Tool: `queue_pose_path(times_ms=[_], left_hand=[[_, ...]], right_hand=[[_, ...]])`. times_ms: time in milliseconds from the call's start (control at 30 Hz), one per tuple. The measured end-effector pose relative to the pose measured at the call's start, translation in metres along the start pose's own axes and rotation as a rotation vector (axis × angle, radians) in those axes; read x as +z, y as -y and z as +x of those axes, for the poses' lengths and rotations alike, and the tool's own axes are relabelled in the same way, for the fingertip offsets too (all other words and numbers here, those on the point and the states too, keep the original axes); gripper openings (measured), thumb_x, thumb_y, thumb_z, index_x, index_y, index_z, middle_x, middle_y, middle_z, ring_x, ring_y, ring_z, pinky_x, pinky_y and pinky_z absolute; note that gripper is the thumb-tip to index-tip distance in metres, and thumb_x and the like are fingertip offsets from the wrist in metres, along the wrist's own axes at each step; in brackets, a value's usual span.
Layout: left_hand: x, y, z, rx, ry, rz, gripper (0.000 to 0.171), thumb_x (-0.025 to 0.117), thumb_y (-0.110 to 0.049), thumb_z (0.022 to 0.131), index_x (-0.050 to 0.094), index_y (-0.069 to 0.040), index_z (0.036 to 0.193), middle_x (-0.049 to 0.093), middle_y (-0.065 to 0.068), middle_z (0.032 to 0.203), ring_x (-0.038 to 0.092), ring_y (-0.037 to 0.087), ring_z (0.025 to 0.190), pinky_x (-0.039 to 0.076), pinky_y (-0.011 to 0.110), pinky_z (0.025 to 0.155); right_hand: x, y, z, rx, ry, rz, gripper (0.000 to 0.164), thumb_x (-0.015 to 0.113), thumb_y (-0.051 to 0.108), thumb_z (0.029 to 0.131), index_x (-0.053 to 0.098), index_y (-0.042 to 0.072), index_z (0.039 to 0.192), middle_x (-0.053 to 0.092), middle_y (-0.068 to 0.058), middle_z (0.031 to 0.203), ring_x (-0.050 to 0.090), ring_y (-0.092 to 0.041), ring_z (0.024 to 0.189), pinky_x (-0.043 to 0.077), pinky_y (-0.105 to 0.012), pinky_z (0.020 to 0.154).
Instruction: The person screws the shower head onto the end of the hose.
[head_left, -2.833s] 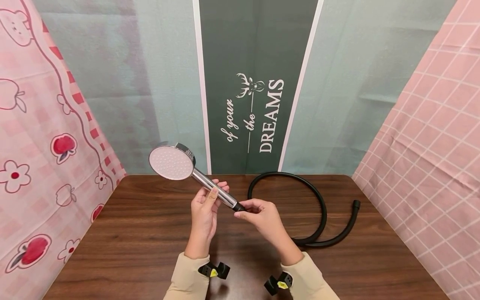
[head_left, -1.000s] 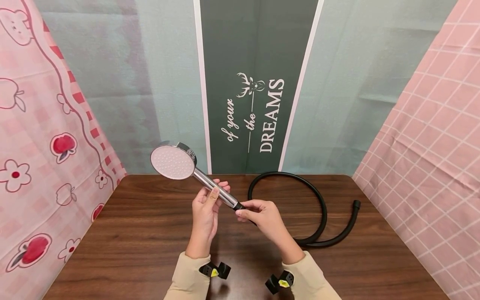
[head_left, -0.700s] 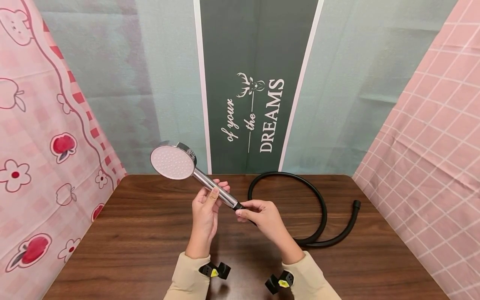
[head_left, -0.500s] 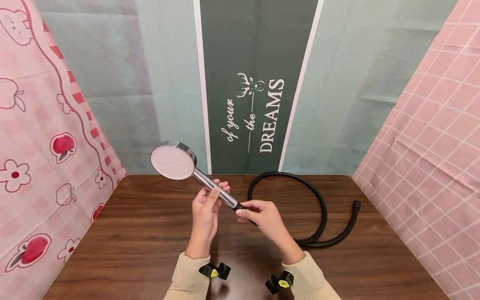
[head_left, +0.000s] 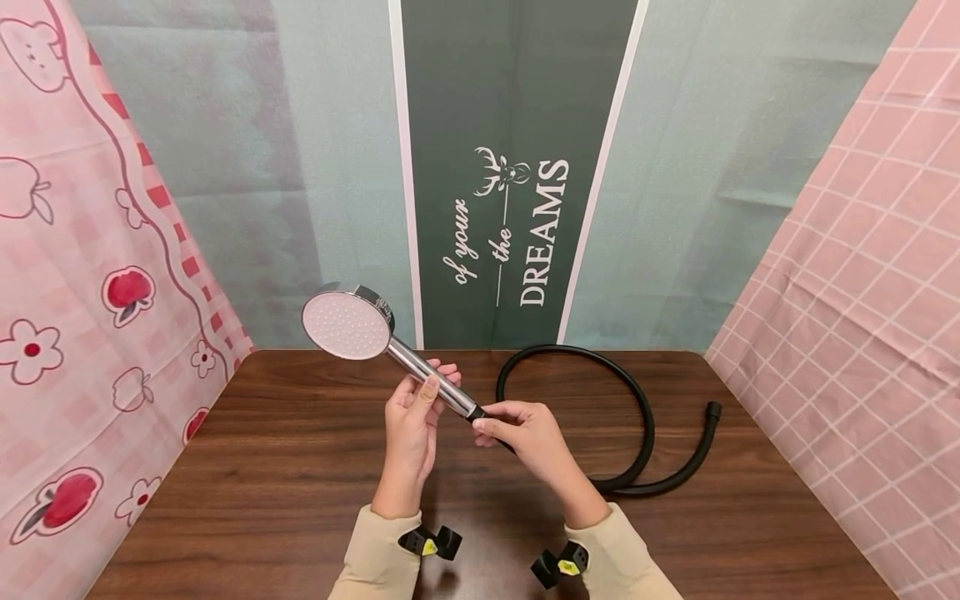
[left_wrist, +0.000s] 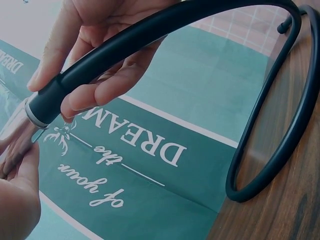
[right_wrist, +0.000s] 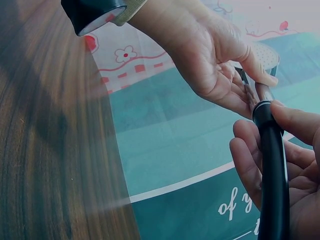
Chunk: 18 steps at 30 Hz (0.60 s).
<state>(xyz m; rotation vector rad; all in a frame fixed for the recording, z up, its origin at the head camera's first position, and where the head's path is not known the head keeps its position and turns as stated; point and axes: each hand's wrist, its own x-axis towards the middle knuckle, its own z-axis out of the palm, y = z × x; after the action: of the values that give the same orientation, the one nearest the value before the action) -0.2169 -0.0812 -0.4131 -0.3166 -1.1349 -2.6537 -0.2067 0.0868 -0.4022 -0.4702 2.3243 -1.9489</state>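
A chrome shower head [head_left: 347, 325] with a white, nozzled face is held above the table, tilted with its face up to the left. My left hand [head_left: 412, 421] grips its handle [head_left: 411, 361], thumb on top. At the handle's lower end, my right hand [head_left: 525, 433] pinches the black end fitting [left_wrist: 47, 102] of a black shower hose [head_left: 647, 417] between thumb and fingers. In the left wrist view the fitting sits right against the handle's pale rim, in line with it. From there the hose runs off past the right hand.
The hose loops over the dark wooden table [head_left: 262, 467], its free end [head_left: 713, 410] lying at the right. A green backdrop with lettering [head_left: 543, 233] stands behind. Pink patterned cloths hang left [head_left: 75, 333] and right [head_left: 847, 275].
Since the oldest frame, the right hand's fingers have shifted slightly on the fitting and a bit of hose shows below them. Both hands and the shower head hold almost the same place.
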Motion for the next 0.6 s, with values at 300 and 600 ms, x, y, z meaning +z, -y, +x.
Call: queue_pose_path(times_ms=[300,600], left_hand=[[-0.0009,0.0004,0.0,0.002,0.003,0.002,0.016,0.055,-0.005,0.1,0.057,0.0,0.116,0.075,0.004,0.099,0.074,0.013,0.093,0.059,0.028,0.093],[0.001,-0.0004,-0.0003,0.001,-0.001,-0.007,0.017,0.055,-0.004,0.1,0.056,0.001,0.116,0.075,0.003,0.098,0.074,0.012,0.092,0.059,0.028,0.093]], right_hand=[[-0.001,-0.0017,0.0011,-0.002,0.018,0.004,0.028,0.072,0.011,0.09,0.07,-0.01,0.109,0.073,-0.03,0.09,0.073,-0.008,0.07,0.064,-0.029,0.072],[-0.0023,0.0003,-0.0002,-0.029,0.054,0.015,0.028,0.07,0.01,0.092,0.069,-0.012,0.108,0.071,-0.033,0.09,0.072,-0.007,0.07,0.064,-0.029,0.072]])
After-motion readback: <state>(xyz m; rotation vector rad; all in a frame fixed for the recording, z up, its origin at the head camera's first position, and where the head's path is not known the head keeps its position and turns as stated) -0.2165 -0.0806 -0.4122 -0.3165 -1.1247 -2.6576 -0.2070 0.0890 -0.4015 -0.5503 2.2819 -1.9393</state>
